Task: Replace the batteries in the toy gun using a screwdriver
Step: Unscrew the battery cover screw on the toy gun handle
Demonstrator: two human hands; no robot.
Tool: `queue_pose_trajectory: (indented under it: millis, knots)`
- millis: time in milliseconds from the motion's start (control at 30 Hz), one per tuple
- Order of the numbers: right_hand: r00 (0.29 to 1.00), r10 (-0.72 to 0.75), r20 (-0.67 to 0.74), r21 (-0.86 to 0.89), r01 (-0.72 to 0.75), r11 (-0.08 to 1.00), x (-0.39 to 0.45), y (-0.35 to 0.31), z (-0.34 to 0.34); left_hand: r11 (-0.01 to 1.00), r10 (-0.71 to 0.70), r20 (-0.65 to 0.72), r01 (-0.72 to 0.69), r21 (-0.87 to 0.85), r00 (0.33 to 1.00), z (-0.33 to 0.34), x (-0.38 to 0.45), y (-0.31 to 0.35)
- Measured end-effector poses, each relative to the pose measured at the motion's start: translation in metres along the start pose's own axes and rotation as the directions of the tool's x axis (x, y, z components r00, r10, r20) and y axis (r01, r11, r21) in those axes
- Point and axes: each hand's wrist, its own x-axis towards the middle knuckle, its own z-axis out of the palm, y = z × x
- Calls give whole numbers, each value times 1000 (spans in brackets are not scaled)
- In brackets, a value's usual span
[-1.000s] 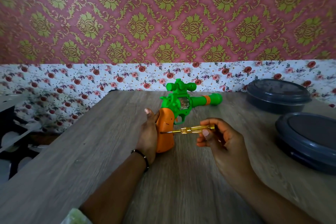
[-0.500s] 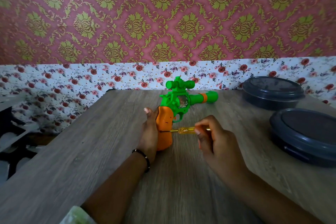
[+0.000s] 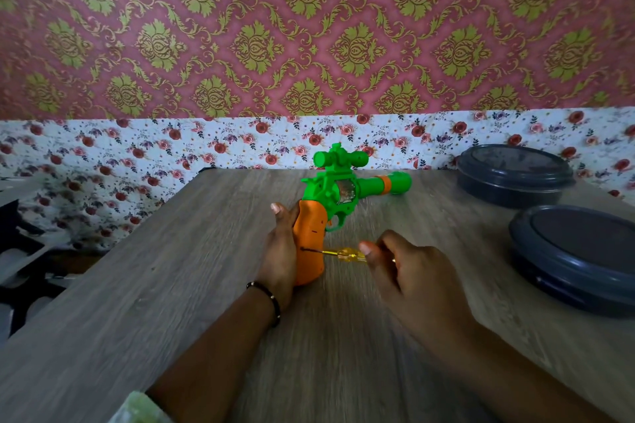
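At the centre of the frame, my left hand (image 3: pixel 280 251) grips the orange handle of the toy gun (image 3: pixel 338 197), holding it upright on the desk (image 3: pixel 137 302) with the green barrel pointing toward the right of the picture and the scope on top. My right hand (image 3: pixel 409 271), just right of centre and a little lower, is curled round the yellow screwdriver (image 3: pixel 347 255), pinching its clear handle between thumb and fingers. The relation that matters is the line of the tool: its long axis runs nearly level across the frame, from the right hand leftward, and its dark tip meets the side of the orange handle at about mid-height, where a screw of the battery cover seems to sit, though the screw head itself is too small to make out. The left hand backs the handle from the opposite side, so I judge that any push along the tool is met squarely by that palm. The right hand is the nearer one to the screw and the only one free to turn. The step in hand looks like working that screw; the cover is still on. For room, bare desk lies below and to the left of the hands, while two dark round lidded containers (image 3: pixel 580 254) stand well apart at the right edge, one behind the other, clear of the turning wrist. The desk's left edge falls away at middle left.
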Motion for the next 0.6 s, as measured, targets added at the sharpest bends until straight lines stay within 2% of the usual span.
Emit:
queue_pose_trajectory:
  millis: [133,300,367,500,600]
  knots:
    - [1000,16,24,353,-24,935,2,-1,3,1000,8,13,-8,17,1000,-1,-1,0]
    - [996,30,86,564,-73,822,2,-4,-1,1000,7,20,-8,29,1000,-1,-4,3]
    - [996,36,85,549,-77,832,2,-5,-1,999,12,22,-13,32,1000,0,-5,4]
    - [998,56,38,268,-65,961,1,-2,-1,999,6,22,-6,32,1000,-1,-4,3]
    - [998,54,11,203,-55,978,2,1,0,1000,-4,29,3,30,1000,-2,-2,0]
